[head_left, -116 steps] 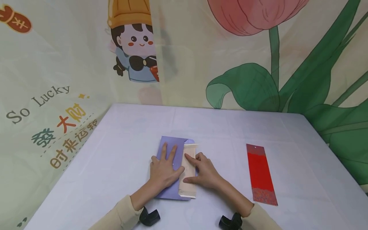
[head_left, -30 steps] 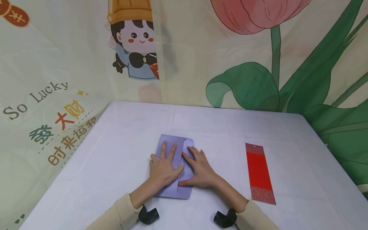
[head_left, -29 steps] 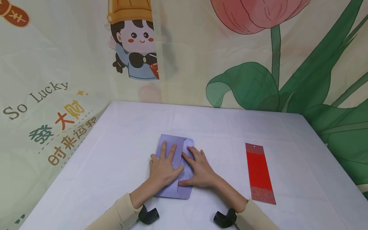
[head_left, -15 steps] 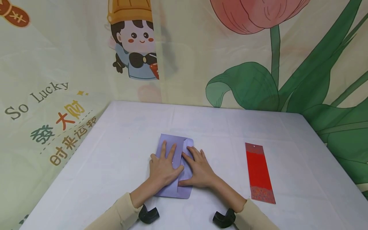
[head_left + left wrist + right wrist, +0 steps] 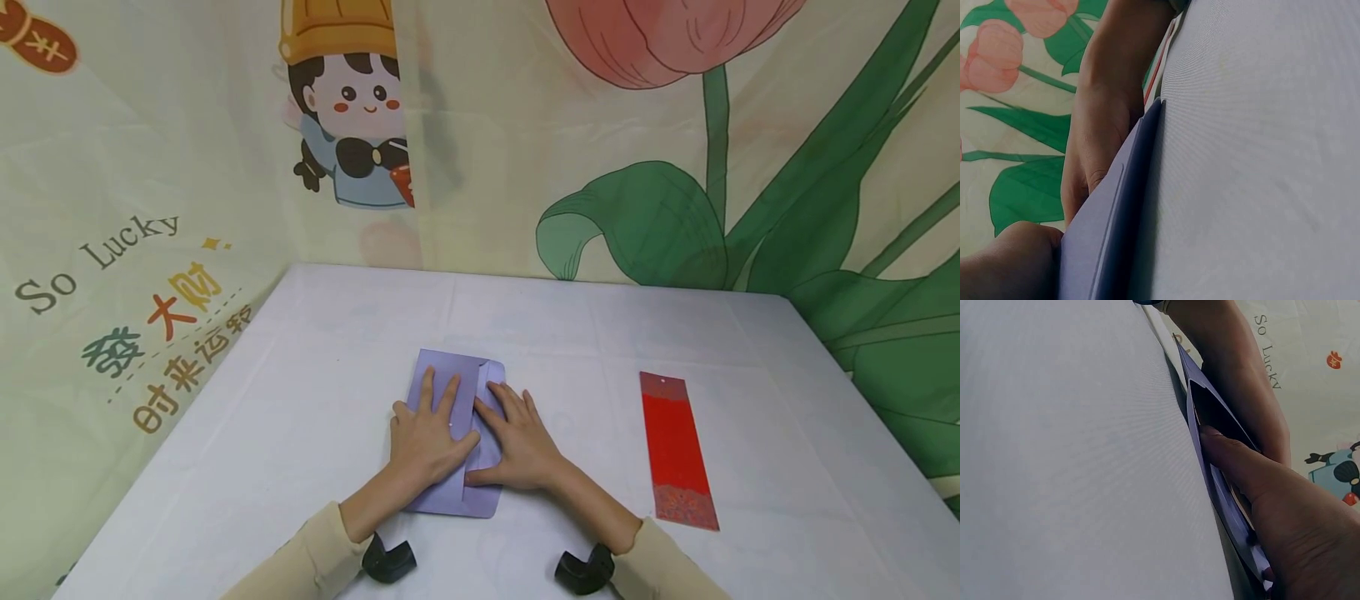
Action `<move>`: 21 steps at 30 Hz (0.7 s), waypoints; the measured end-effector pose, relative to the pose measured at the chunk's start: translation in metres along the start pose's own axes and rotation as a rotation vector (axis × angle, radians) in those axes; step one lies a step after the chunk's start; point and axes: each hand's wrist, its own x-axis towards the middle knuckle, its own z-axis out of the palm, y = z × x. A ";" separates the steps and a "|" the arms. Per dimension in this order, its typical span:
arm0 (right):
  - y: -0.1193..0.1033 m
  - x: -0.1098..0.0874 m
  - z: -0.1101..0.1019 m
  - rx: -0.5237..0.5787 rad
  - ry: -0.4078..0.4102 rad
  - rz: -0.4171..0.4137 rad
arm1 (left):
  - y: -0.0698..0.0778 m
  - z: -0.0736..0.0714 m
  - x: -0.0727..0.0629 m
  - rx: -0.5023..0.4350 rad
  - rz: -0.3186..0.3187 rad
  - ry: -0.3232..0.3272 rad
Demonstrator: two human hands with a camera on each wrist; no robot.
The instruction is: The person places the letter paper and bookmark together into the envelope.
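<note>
So, left hand (image 5: 426,437) and right hand (image 5: 522,446), both splayed, touching one rectangular purple paper envelope (image 5: 464,415); one long red strip (image 5: 678,450) apart.

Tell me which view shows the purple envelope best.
The head view: the purple envelope lies nearly whole in sight. The left wrist view shows only part, foreshortened; the right wrist view, part with its gaping opening.

A white cloth-covered table (image 5: 315,358) carries a flat purple rectangular paper envelope (image 5: 465,417), roughly midway between its left and right edges, and a flat red rectangular strip (image 5: 678,446), nearer the right edge, its small hole toward the far edge.
</note>
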 end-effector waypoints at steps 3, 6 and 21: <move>0.000 0.000 0.000 -0.004 0.011 -0.007 | 0.000 0.000 0.000 -0.002 0.002 0.002; 0.000 0.000 0.001 -0.011 0.017 -0.008 | 0.000 -0.001 0.000 -0.006 0.004 0.003; 0.002 -0.015 -0.047 0.228 -0.040 0.100 | -0.001 -0.001 0.000 -0.040 -0.008 0.019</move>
